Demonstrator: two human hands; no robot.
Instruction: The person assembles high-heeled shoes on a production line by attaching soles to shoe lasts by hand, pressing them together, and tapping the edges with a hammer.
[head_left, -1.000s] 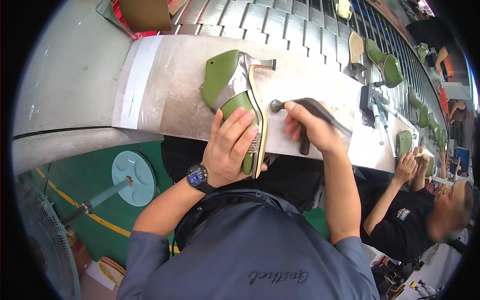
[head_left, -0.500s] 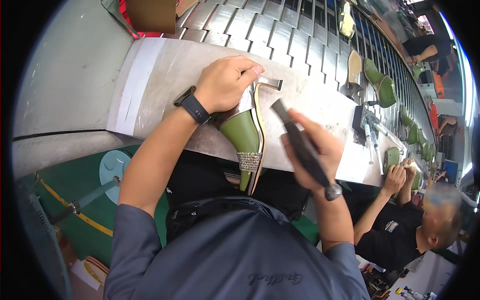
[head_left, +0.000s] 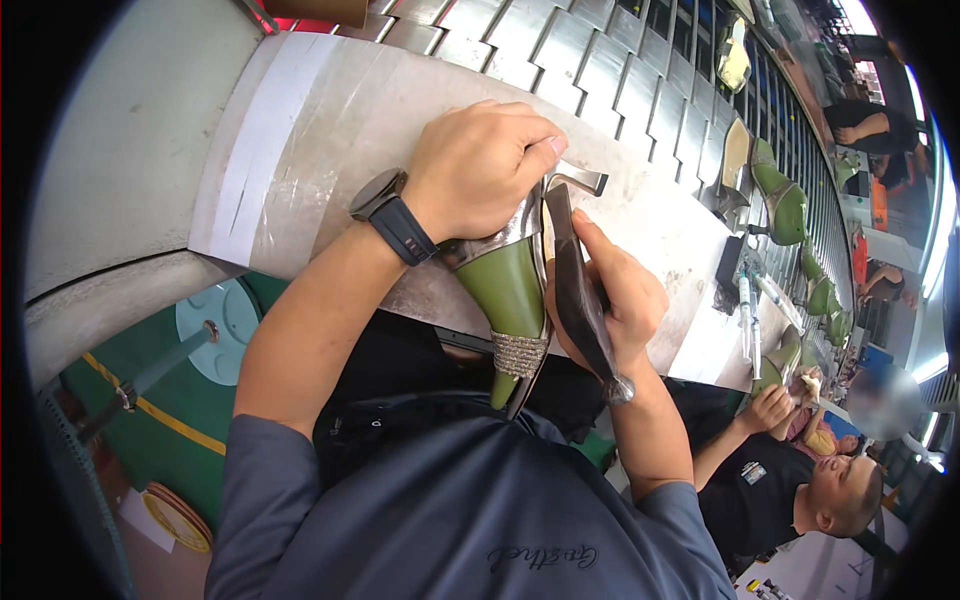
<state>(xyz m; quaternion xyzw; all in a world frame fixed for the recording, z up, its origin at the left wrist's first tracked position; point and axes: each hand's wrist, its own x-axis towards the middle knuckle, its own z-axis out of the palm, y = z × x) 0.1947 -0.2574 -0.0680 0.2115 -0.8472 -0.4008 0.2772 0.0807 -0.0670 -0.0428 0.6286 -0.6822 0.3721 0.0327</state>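
Note:
A green high-heeled shoe [head_left: 497, 290] with a glittering band near its pointed toe lies on its side, toe toward me, over the bench's near edge. My left hand [head_left: 485, 165] is closed round its heel end, and the thin heel [head_left: 580, 178] sticks out to the right. My right hand [head_left: 620, 300] grips a dark hammer [head_left: 577, 285] with a flat upper end and a rounded metal lower end. The flat end is right at the sole by the heel; whether it touches, I cannot tell.
Under the shoe is a pale bench board [head_left: 320, 150]. Beyond it runs a slatted metal conveyor [head_left: 560, 50] with more green shoes [head_left: 780, 200] to the right. Syringes [head_left: 748, 315] lie at the board's right end. A co-worker [head_left: 770, 470] handles another shoe there.
My right hand has brought the hammer left, from apart to right beside the sole. My left hand still holds the shoe. The whole view has shifted slightly.

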